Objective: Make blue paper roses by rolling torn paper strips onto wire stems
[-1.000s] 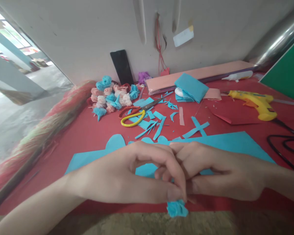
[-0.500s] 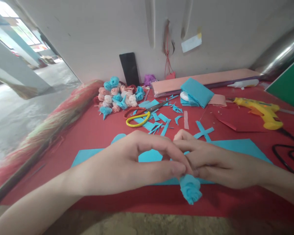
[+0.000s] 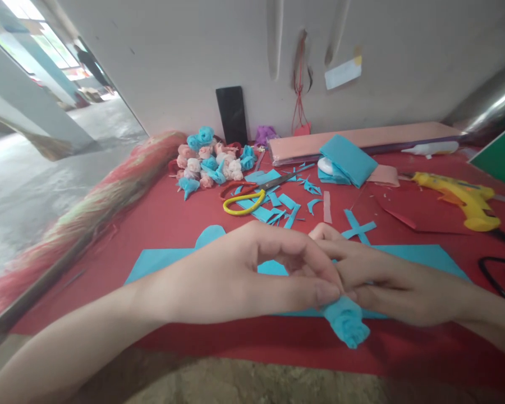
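Between my two hands is a blue crepe paper rose (image 3: 347, 322), its ruffled head pointing down toward the front edge of the table. My left hand (image 3: 252, 275) pinches its base between thumb and fingers. Against it, my right hand (image 3: 382, 278) has its fingers closed at the same base; the stem end is hidden behind the fingers. Under both hands lies a wide sheet of blue crepe paper (image 3: 416, 255). A rounded blue paper piece (image 3: 210, 234) pokes out behind my left hand.
Scissors (image 3: 244, 202) with red and yellow handles lie among blue paper scraps (image 3: 292, 205). Finished paper roses (image 3: 208, 163) are heaped at the back left, beside a leaning black phone (image 3: 231, 115). A yellow glue gun (image 3: 458, 196) with its cord sits at right, near folded blue crepe paper (image 3: 349, 160).
The rose and both hands have shifted slightly right in view, along with the whole scene. The rose head tilts more to the right. Both hands keep their grip.
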The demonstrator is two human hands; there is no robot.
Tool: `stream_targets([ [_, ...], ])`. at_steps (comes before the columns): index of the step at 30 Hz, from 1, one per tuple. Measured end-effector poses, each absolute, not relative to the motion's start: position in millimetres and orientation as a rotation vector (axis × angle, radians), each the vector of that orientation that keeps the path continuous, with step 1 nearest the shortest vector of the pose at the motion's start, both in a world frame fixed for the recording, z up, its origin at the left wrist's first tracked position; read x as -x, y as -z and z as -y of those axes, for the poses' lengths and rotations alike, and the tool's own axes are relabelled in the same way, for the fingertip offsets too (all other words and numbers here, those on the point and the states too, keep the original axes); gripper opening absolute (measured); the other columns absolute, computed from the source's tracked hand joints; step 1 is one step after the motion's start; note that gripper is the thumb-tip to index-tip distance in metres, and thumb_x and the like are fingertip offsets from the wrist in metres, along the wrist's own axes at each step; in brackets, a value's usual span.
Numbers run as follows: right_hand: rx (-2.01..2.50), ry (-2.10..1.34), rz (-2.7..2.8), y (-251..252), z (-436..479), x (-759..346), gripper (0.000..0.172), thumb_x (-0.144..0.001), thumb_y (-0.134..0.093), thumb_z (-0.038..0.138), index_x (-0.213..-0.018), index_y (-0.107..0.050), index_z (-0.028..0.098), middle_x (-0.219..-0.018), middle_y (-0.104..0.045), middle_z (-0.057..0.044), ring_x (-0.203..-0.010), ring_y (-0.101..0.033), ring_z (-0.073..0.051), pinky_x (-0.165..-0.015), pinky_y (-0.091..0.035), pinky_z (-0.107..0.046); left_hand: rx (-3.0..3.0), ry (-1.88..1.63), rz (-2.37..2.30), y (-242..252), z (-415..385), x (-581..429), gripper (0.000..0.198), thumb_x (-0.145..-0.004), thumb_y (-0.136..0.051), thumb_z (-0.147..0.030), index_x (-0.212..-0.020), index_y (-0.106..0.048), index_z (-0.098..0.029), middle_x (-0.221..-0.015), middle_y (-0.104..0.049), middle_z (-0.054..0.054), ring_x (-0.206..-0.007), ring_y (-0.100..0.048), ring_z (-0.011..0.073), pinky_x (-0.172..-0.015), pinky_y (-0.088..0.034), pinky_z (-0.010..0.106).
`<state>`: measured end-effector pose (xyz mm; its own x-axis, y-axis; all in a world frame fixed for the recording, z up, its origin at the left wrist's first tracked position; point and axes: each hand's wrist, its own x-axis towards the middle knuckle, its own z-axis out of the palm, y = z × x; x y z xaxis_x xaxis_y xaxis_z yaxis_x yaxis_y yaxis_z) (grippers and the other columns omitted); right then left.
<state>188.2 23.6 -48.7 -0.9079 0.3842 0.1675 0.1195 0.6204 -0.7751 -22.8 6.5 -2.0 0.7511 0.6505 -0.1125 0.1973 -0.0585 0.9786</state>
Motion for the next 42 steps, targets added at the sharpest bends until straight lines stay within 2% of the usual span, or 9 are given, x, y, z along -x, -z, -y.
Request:
stream_targets([
  [2, 0.352, -1.166, 2.496, 50.3, -24.6, -188.0, 0.046, -0.099, -0.023, 0.047, -0.07, -0.047, 0.021, -0.082, -0.046, 0.002, -0.082, -0.04, -0.016, -0.081, -0.036, -0.033, -1.587, -0.423, -0.685, 0.9, -6.3, 23.3, 0.01, -0.088, -0.056, -0.014, -0.083, -0.064, -0.016, -0.078, -0.06, -0.005, -0.074, -0.055, 0.0047, -0.07, -0.045, 0.013],
  [7, 0.322, -1.154, 2.455, 52.1, -25.3, -189.1, 0.039, -0.1, -0.027, 0.045, -0.076, -0.048, 0.023, -0.079, -0.044, 0.004, -0.081, -0.041, -0.014, -0.081, -0.034, -0.03, -1.687, -0.453, -0.705, -0.8, -6.2, 25.5, 0.007, -0.087, -0.059, -0.017, -0.084, -0.065, -0.018, -0.08, -0.062, -0.006, -0.078, -0.056, 0.0048, -0.075, -0.044, 0.012],
  [12, 0.304, -1.131, 2.478, 49.5, -24.8, -188.9, 0.043, -0.1, -0.025, 0.046, -0.077, -0.052, 0.021, -0.081, -0.049, 0.003, -0.078, -0.043, -0.014, -0.078, -0.034, -0.03, -1.721, -0.427, -0.693, 1.8, -4.6, 22.9, 0.004, -0.086, -0.061, -0.019, -0.083, -0.064, -0.018, -0.077, -0.06, -0.007, -0.072, -0.054, 0.0055, -0.07, -0.044, 0.015],
  [17, 0.278, -1.15, 2.482, 49.2, -26.0, -190.4, 0.043, -0.101, -0.027, 0.042, -0.078, -0.056, 0.019, -0.088, -0.055, 0.001, -0.082, -0.048, -0.014, -0.083, -0.035, -0.031, -1.614, -0.427, -0.661, 4.9, -4.9, 18.8, 0.007, -0.086, -0.058, -0.015, -0.082, -0.063, -0.017, -0.077, -0.06, -0.005, -0.073, -0.055, 0.0052, -0.071, -0.045, 0.014],
  [23, 0.205, -1.21, 2.432, 45.8, -25.4, -190.2, 0.04, -0.101, -0.029, 0.037, -0.076, -0.054, 0.019, -0.087, -0.059, 0.004, -0.08, -0.05, -0.01, -0.087, -0.036, -0.027, -1.511, -0.416, -0.622, 5.2, -6.3, 16.0, 0.011, -0.085, -0.057, -0.009, -0.078, -0.064, -0.014, -0.077, -0.06, -0.002, -0.075, -0.055, 0.0077, -0.073, -0.047, 0.016],
  [30, 0.219, -1.157, 2.432, 47.1, -26.5, -190.9, 0.04, -0.101, -0.03, 0.037, -0.076, -0.056, 0.019, -0.088, -0.058, 0.003, -0.082, -0.045, -0.012, -0.087, -0.036, -0.027, -1.493, -0.412, -0.609, 4.9, -6.1, 15.4, 0.016, -0.09, -0.052, -0.011, -0.086, -0.067, -0.015, -0.08, -0.063, -0.003, -0.075, -0.057, 0.0044, -0.07, -0.046, 0.01],
  [37, 0.273, -1.247, 2.484, 51.7, -26.2, -190.2, 0.048, -0.1, -0.026, 0.043, -0.085, -0.061, 0.014, -0.091, -0.063, -0.002, -0.081, -0.052, -0.013, -0.09, -0.036, -0.03, -1.697, -0.386, -0.677, 10.8, -6.2, 17.5, 0.01, -0.086, -0.06, -0.019, -0.085, -0.068, -0.014, -0.081, -0.07, 0.003, -0.078, -0.064, 0.0144, -0.072, -0.051, 0.024],
  [42, 0.234, -1.234, 2.435, 50.9, -24.6, -188.6, 0.051, -0.1, -0.022, 0.045, -0.078, -0.059, 0.016, -0.085, -0.064, -0.001, -0.077, -0.052, -0.012, -0.089, -0.037, -0.031, -1.618, -0.411, -0.635, 12.3, -8.5, 14.5, 0.01, -0.085, -0.061, -0.015, -0.084, -0.071, -0.013, -0.079, -0.07, 0.003, -0.079, -0.065, 0.0133, -0.077, -0.052, 0.024],
])
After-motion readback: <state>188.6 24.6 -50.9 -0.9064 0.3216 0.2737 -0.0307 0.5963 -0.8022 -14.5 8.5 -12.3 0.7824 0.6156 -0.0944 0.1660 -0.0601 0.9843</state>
